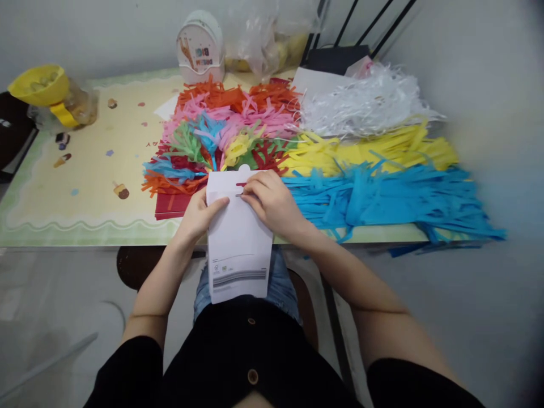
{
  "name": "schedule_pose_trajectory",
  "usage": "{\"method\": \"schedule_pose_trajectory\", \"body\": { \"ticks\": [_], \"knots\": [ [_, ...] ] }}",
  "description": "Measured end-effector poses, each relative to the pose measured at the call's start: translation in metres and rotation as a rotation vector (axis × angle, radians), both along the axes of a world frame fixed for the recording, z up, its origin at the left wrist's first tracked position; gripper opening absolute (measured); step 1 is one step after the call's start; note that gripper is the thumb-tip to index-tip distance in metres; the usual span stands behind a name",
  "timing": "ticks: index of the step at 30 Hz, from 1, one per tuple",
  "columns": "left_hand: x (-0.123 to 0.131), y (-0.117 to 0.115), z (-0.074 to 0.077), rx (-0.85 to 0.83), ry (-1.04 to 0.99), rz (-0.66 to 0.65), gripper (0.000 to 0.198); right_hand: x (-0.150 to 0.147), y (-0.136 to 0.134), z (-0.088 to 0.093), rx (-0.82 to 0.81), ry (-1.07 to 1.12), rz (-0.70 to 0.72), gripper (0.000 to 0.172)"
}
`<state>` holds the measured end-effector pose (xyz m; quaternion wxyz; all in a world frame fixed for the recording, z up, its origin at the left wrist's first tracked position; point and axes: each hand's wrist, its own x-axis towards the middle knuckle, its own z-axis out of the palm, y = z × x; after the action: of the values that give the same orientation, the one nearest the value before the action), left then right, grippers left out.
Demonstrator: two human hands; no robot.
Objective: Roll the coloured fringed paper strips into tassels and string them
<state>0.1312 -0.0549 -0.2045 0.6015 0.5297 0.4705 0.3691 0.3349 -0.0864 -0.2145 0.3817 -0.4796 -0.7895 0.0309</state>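
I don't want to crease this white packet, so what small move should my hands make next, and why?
Perhaps let the right hand gently probe the small dark mark near the top of the white packet: its fingertips sit beside it, and the left hand grips the packet's left edge, which should steady it. Whether it's a slot is unclear.

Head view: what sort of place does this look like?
Probably a craft corner, at home or in a small workroom: blue strips and yellow strips lie heaped on a table cover printed with ice creams, and the left hand holds a flat white packet.
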Motion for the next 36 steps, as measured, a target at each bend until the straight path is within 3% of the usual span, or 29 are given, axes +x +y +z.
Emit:
{"method": "schedule_pose_trajectory", "body": {
  "ticks": [5,8,12,16,18,21,24,27,29,32,34,36],
  "knots": [
    [0.003,0.002,0.001,0.166,0.138,-0.021,0.053,-0.007,-0.006,-0.009,0.115,-0.061,-0.097,0.028],
    [0.001,0.004,-0.001,0.243,0.239,0.031,0.049,0.018,-0.019,-0.005,0.146,0.098,-0.183,0.024],
    [-0.012,0.007,-0.006,0.168,0.220,0.136,0.052,0.125,-0.065,-0.012,0.040,0.241,-0.467,0.019],
    [-0.015,0.008,-0.006,0.097,0.144,0.233,0.053,0.243,-0.117,-0.044,-0.223,0.124,-0.447,0.047],
    [-0.010,0.008,-0.004,0.082,0.090,0.242,0.051,0.274,-0.128,-0.057,-0.243,0.087,-0.442,0.055],
    [-0.004,0.007,-0.002,0.067,0.024,0.277,0.046,0.286,-0.133,-0.059,-0.214,0.052,-0.473,0.047],
    [-0.004,0.007,0.001,0.008,-0.019,0.351,0.043,0.266,-0.132,-0.038,-0.114,0.075,-0.570,0.037],
    [0.000,0.006,0.006,0.018,-0.032,0.372,0.041,0.211,-0.115,-0.010,0.010,0.208,-0.678,0.025],
    [0.005,0.005,0.010,0.068,-0.044,0.339,0.041,0.157,-0.088,0.004,-0.023,0.325,-0.541,0.037],
    [0.005,0.002,0.014,0.092,-0.027,0.232,0.044,0.071,-0.042,0.011,-0.318,0.733,-0.096,0.066],
    [-0.002,0.001,0.014,0.092,0.006,0.163,0.048,0.030,-0.019,0.011,-0.427,0.877,-0.007,0.059],
    [-0.014,0.002,0.013,0.128,0.017,0.129,0.053,0.008,-0.005,0.010,-0.470,0.940,0.012,0.052]
  ]
}}
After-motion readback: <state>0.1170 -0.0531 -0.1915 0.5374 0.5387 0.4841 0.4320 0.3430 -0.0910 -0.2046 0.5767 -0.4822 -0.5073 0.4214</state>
